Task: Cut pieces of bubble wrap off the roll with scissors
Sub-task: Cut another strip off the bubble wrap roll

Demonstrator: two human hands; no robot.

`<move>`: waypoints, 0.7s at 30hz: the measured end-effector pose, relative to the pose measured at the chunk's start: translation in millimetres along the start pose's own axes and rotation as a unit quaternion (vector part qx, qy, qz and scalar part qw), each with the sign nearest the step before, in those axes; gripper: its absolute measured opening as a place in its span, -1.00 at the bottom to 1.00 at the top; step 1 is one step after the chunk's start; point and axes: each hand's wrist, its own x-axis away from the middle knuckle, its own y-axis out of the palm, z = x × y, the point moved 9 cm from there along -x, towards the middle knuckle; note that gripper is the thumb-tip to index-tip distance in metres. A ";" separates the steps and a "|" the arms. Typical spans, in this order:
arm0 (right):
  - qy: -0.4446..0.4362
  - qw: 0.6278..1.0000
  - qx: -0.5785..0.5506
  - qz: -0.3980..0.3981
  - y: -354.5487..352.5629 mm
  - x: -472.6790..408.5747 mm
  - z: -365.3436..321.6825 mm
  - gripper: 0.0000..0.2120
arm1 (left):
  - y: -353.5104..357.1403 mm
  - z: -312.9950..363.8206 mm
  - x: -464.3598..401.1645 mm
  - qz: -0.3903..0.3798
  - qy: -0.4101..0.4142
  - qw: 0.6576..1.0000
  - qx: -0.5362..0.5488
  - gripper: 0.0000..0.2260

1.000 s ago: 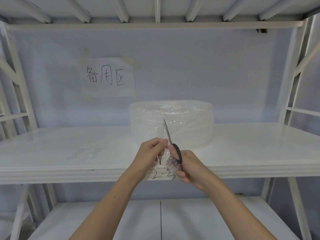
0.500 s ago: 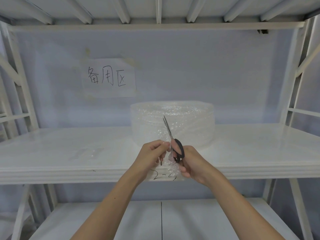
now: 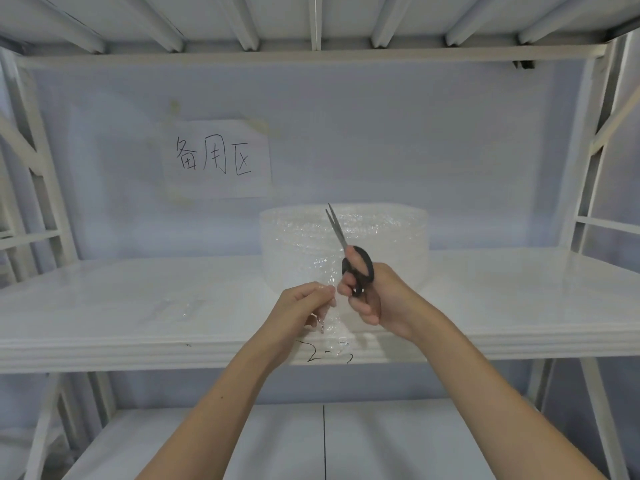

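Observation:
A wide roll of clear bubble wrap [image 3: 388, 237] stands on the white shelf [image 3: 502, 299], near its back. A loose strip of wrap [image 3: 334, 320] hangs from the roll's front toward me. My left hand [image 3: 304, 311] pinches this strip at its left edge. My right hand [image 3: 381, 299] grips black-handled scissors [image 3: 356, 265], blades slightly apart and pointing up and left in front of the roll, just right of the strip.
A flat piece of bubble wrap [image 3: 183, 306] lies on the shelf to the left. A paper sign [image 3: 216, 157] is taped to the back wall. Shelf uprights [image 3: 588, 161] stand on both sides, and a lower shelf [image 3: 311, 445] sits under my arms.
My right hand has risen with the scissors, so the blades now reach the roll's top edge. My left hand has stayed on the strip.

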 end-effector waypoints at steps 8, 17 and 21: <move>-0.160 0.969 0.030 0.185 -59.4 34.4 -53.6 -0.49 | -1.8 -3.1 -1.3 0.032 -0.001 0.999 -0.005 -0.76; 0.028 0.940 0.183 0.286 -177.3 48.3 18.8 -0.67 | -3.0 -2.8 -0.6 0.041 -0.001 0.999 -0.004 -0.76; 0.051 0.871 0.349 0.342 -196.5 54.6 15.3 -0.72 | -3.0 -2.8 -0.7 0.041 -0.001 0.999 -0.009 -0.76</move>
